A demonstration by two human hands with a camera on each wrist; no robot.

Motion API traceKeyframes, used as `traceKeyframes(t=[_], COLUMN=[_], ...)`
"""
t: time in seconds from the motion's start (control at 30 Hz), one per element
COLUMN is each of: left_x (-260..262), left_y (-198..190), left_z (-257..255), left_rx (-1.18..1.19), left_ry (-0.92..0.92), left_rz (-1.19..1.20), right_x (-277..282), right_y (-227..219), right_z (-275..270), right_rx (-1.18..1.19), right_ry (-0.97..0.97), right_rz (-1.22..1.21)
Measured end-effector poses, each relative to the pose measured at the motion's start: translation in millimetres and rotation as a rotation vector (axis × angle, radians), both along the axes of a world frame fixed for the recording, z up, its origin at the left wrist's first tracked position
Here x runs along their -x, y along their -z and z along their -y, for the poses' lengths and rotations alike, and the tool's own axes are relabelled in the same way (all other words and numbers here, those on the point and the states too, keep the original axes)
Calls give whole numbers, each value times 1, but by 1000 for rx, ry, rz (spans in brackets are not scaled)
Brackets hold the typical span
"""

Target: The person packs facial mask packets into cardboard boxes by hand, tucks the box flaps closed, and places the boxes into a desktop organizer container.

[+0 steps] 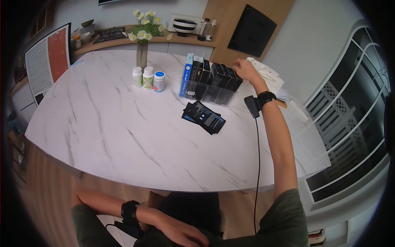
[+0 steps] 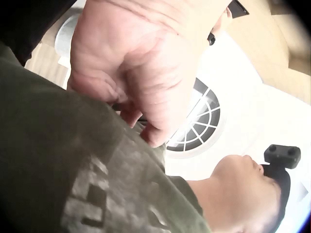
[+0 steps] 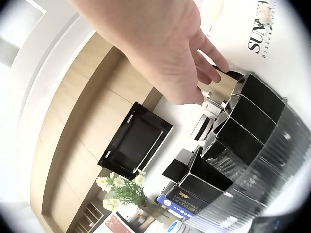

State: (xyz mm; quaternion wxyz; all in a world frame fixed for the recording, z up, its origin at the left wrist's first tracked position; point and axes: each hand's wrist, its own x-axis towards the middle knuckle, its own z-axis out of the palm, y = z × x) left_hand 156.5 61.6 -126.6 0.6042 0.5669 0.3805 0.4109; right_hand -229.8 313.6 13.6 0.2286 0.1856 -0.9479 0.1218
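Several black boxes (image 1: 222,74) stand upright in a clear plastic holder (image 1: 217,95), with a blue box (image 1: 186,76) at its left end. My right hand (image 1: 246,70) reaches over the far right end of the row. In the right wrist view, the fingers (image 3: 209,53) are loosely bent, with the fingertips right at the top edge of the end box. Two or so black printed packets (image 1: 204,117) lie overlapping on the table in front of the holder. My left hand (image 1: 181,231) rests low against my body, away from the table, its fingers relaxed.
Three supplement bottles (image 1: 147,78) stand left of the holder, with a vase of daisies (image 1: 142,53) behind them. White paper bags (image 1: 267,76) lie right of the boxes. A cable (image 1: 258,173) hangs from the right wrist camera across the table's marbled top (image 1: 135,136).
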Motion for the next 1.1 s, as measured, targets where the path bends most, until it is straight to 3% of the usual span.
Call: traceKeyframes(t=[0.07, 0.17, 0.3, 0.37, 0.43, 0.47, 0.53, 0.6, 0.63, 0.7, 0.8, 0.87, 0.93, 1.1], left_x=[-8, -31, -32, -13, 8, 14, 21, 39, 54, 87, 146, 173, 187, 193], left_y=[12, 36, 35, 6, -43, -65, -94, -80, -79, -75, -39, -13, 8, 39], left_z=[-6, -29, -53, -41, -16, -11, -5, -5, -5, -3, -9, -12, -7, -3], left_rx=[-3, -17, -9, -250, -109, -100, 106, -92, -125, 19, -57, -127, -176, -183], left_ry=[-135, -302, -324, -161, 50, 48, 383, 255, 60, -314, -802, -1025, -1079, -1224], left_rz=[-211, -23, -101, -127, -120, -116, -88, -241, -194, -14, 226, 378, 447, 574], right_x=[2, 8, 4, 3, 2, -1, -6, -6, -7, -14, -15, -12, -11, -14], right_y=[-2, 3, 9, 15, 18, 19, 21, 26, 28, 29, 32, 36, 44, 49], right_z=[10, 30, 60, 70, 77, 79, 87, 94, 97, 102, 106, 106, 104, 108], right_rx=[-32, -41, -115, -129, -137, -128, -86, -82, -89, -101, -120, -125, -266, -331], right_ry=[-21, -33, -88, -97, -129, -131, -149, -138, -123, -96, -37, -5, 49, 83], right_rz=[-14, -38, -65, -35, -17, -15, 8, 31, 50, 46, 44, 46, -31, -8])
